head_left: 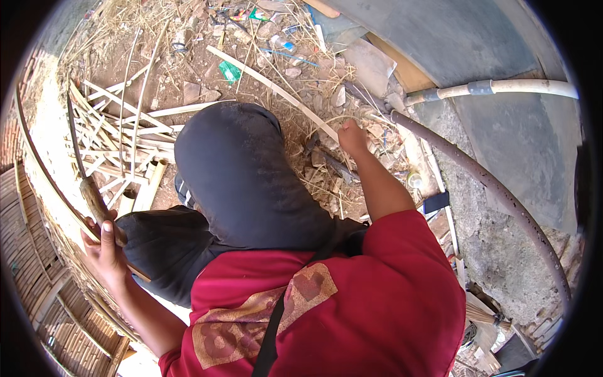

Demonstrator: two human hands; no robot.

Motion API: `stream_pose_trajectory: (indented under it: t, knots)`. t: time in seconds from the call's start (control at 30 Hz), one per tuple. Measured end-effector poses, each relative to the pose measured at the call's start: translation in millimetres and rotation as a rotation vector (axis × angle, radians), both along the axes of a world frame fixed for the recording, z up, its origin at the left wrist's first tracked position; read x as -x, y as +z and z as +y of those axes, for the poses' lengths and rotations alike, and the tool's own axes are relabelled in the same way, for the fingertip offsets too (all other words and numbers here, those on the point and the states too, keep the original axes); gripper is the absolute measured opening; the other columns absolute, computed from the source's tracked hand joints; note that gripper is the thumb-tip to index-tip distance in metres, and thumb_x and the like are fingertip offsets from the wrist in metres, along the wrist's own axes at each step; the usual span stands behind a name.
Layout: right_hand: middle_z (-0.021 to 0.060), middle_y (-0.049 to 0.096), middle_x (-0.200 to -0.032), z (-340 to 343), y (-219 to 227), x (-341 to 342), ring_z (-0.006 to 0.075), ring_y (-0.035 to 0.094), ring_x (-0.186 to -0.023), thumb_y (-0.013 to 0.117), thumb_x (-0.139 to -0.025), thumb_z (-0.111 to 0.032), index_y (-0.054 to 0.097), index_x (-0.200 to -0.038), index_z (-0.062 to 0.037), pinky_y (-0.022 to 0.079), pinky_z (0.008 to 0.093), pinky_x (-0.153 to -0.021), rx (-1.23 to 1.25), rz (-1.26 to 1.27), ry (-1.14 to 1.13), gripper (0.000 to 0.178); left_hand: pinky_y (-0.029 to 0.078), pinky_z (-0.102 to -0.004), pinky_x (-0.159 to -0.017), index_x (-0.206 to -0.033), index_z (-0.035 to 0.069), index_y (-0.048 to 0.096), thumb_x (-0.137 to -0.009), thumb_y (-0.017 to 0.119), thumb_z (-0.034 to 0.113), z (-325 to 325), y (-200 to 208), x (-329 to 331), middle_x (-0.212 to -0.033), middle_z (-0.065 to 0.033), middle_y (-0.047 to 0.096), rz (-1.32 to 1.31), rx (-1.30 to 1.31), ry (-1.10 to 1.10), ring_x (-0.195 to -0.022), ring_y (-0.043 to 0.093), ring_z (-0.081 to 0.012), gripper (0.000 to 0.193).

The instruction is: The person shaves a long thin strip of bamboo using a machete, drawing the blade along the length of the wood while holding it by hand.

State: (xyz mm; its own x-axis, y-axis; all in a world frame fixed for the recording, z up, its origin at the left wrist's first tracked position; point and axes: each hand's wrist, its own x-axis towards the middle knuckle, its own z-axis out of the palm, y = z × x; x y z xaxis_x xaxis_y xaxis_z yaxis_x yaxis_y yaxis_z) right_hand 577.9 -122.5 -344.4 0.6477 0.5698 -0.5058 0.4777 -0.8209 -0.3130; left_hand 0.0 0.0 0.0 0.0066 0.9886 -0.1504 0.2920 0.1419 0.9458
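Note:
My right hand (353,138) is closed in a fist round the near end of a pale, flat bamboo strip (270,87). That strip slants away to the far left over the littered ground. On the left side, my left hand (108,252) grips the wooden handle (94,200) of a knife. Its narrow dark blade (74,135) points up and away from me. A long thin bamboo strip (49,173) also runs through or against the left hand's fingers; whether they grip it too, I cannot tell.
Split bamboo pieces (135,129) lie heaped at the left, with a short bamboo tube (127,201) nearby. A woven bamboo panel (28,232) stands at far left. Rubble and a green wrapper (230,71) litter the ground. A brown curved pipe (483,173) crosses the right beside grey sheets (458,38).

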Motion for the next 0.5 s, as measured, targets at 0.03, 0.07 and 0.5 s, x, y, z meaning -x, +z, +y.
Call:
stream_pose_trajectory:
  t: [0.03, 0.07, 0.5]
  knots:
    - [0.0144, 0.072, -0.112, -5, -1, -4, 0.0347, 0.064, -0.111, 0.077, -0.081, -0.036, 0.059, -0.123, -0.0145, 0.044, 0.0507, -0.098, -0.002, -0.046, 0.039, 0.051, 0.048, -0.0241, -0.071, -0.139, 0.003, 0.048, -0.095, 0.075, 0.016, -1, -3, -2, -0.113, -0.0182, 0.071, -0.033, -0.006, 0.012, -0.086, 0.064, -0.0153, 0.053]
    - [0.0128, 0.072, -0.108, -10, -3, -8, 0.03, 0.068, -0.105, 0.079, -0.079, -0.033, 0.06, -0.12, -0.0128, 0.049, 0.048, -0.094, -0.005, -0.091, 0.079, 0.05, 0.047, -0.0239, -0.069, -0.139, 0.003, 0.048, -0.095, 0.076, 0.015, -2, -7, -4, -0.112, -0.0182, 0.071, -0.065, -0.013, 0.025, -0.083, 0.063, -0.0142, 0.053]
    - [0.0044, 0.072, -0.098, -32, 14, -31, 0.0276, 0.07, -0.098, 0.076, -0.078, -0.032, 0.056, -0.126, -0.0176, 0.051, 0.0447, -0.091, -0.25, -0.064, -0.245, 0.054, 0.047, -0.0243, -0.065, -0.137, 0.004, 0.049, -0.094, 0.077, 0.015, -6, 4, -1, -0.11, -0.0176, 0.071, -0.077, -0.05, 0.045, -0.08, 0.062, -0.0126, 0.053]
